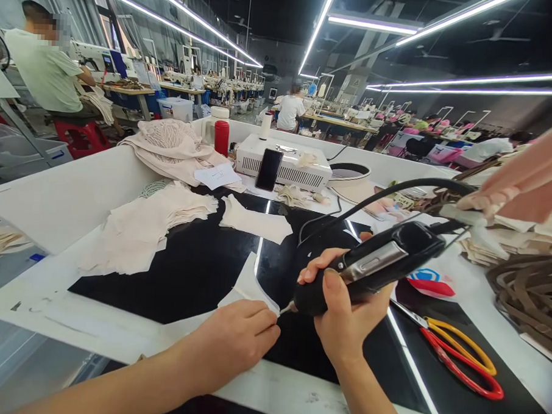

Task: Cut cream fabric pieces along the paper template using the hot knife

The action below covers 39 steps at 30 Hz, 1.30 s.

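Observation:
My left hand (pixel 240 343) pinches the edge of a small cream fabric piece (pixel 246 278) with a curved side, over the black table surface. My right hand (pixel 349 314) is wrapped around a thick black corded handheld tool (pixel 369 260) with a silver lever along its side. The tool's thin tip points left and meets the fabric edge beside my left fingertips; whether it touches cannot be made out. Farther back lies another cream fabric piece (pixel 256 219). A stack of similar pieces (pixel 142 222) stands to the left.
Scissors with red and yellow handles (pixel 468 359) lie at right. Behind are a white vented box (pixel 284 161), a phone (pixel 269 169), a red bottle (pixel 221 138) and bundled pale fabric (pixel 169 147). Brown strips (pixel 528 297) coil at far right. A person (pixel 46 69) sits at far left.

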Each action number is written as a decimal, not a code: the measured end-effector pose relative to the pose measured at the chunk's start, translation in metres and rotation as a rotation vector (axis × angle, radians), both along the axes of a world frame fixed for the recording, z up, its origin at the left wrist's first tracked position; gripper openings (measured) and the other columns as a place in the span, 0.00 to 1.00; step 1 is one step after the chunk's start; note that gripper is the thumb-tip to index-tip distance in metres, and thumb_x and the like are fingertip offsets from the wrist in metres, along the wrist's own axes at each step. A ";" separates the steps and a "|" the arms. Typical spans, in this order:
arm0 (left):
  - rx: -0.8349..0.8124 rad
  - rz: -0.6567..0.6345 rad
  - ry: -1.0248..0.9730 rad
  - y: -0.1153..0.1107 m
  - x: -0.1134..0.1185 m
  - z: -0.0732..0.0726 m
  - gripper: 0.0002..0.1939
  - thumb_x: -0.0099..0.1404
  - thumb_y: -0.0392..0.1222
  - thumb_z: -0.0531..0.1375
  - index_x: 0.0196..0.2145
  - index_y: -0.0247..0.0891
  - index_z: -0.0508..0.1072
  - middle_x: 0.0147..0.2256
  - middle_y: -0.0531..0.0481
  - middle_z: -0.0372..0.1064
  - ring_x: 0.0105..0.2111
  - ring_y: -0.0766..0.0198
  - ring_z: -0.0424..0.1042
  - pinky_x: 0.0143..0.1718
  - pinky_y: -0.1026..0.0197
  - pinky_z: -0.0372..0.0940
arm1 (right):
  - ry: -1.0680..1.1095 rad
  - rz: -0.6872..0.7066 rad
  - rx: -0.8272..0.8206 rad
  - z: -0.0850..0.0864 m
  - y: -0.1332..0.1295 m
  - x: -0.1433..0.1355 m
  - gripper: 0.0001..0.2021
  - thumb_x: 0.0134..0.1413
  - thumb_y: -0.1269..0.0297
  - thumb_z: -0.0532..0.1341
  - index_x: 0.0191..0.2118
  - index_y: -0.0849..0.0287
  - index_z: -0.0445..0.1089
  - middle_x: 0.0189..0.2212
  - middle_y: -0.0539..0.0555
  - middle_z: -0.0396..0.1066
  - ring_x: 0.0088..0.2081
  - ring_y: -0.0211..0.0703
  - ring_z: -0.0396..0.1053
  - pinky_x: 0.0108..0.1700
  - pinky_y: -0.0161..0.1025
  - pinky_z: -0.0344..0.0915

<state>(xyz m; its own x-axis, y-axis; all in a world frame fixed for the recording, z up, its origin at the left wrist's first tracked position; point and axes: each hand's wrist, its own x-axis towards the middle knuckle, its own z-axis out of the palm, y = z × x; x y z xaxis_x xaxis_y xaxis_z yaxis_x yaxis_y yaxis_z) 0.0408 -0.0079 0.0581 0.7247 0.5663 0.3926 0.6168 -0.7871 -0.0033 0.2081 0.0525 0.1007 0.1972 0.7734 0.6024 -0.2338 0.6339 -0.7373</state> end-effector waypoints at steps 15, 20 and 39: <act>-0.047 0.006 -0.099 0.017 -0.011 -0.023 0.11 0.76 0.34 0.57 0.54 0.32 0.71 0.46 0.44 0.75 0.48 0.55 0.76 0.49 0.54 0.75 | 0.030 0.018 0.020 -0.003 -0.002 -0.002 0.26 0.61 0.67 0.70 0.61 0.48 0.63 0.34 0.47 0.73 0.26 0.38 0.72 0.29 0.40 0.75; -0.099 0.072 -0.051 0.014 -0.009 -0.022 0.16 0.73 0.36 0.62 0.57 0.35 0.69 0.49 0.46 0.74 0.49 0.52 0.75 0.48 0.51 0.76 | 0.017 0.035 0.045 -0.003 -0.003 -0.001 0.26 0.62 0.67 0.70 0.62 0.47 0.64 0.35 0.47 0.73 0.27 0.38 0.73 0.30 0.39 0.75; -0.123 0.094 -0.112 -0.003 -0.011 -0.018 0.20 0.68 0.37 0.68 0.55 0.36 0.72 0.52 0.40 0.70 0.53 0.49 0.72 0.53 0.50 0.74 | 0.031 0.046 -0.006 0.004 -0.002 -0.009 0.26 0.60 0.64 0.71 0.61 0.48 0.64 0.33 0.46 0.73 0.24 0.39 0.71 0.27 0.41 0.73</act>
<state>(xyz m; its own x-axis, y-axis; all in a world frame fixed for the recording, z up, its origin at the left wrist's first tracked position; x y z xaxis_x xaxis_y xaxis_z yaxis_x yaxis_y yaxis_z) 0.0298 -0.0106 0.0400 0.6220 0.6781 0.3915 0.6790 -0.7161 0.1617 0.1993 0.0501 0.1050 0.1804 0.7859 0.5915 -0.2855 0.6173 -0.7331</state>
